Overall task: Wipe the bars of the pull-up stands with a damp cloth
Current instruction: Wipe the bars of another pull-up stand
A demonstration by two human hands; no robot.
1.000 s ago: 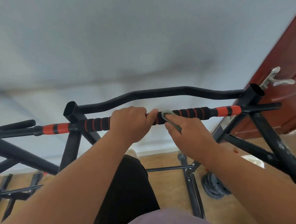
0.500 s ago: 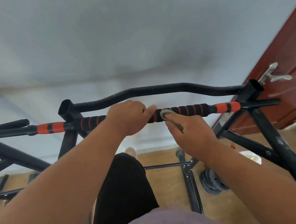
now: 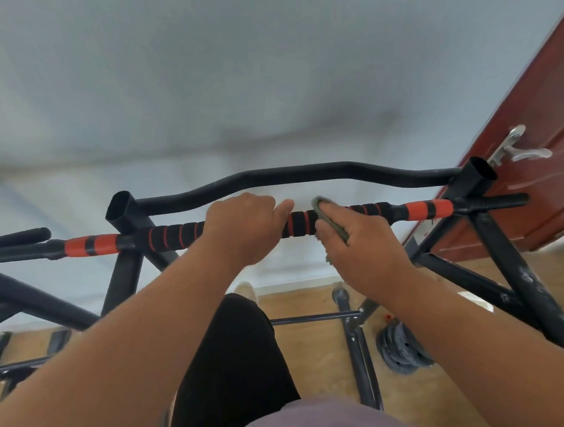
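Head view: left hand (image 3: 245, 230) fisted around bar (image 3: 302, 221); right hand (image 3: 358, 245) cloth-wrapped (image 3: 332, 221).

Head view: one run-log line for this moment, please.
left hand: gripping foam bar | right hand: pressing cloth on bar | phase: wiping

The grip bar (image 3: 176, 234) wore matt black foam, ribbed with thin red rings, and smoother orange bands (image 3: 429, 209) sat near the uprights. Behind it the curved bar (image 3: 298, 172) was black painted metal with a dull sheen. The right upright (image 3: 522, 278) showed scuffed, chipped paint. The cloth (image 3: 332, 221) looked a soft, grey-green fabric. The door (image 3: 539, 125) was glossy reddish wood with a shiny metal handle (image 3: 518, 152). The floor (image 3: 314, 336) looked like pale, matt wood.
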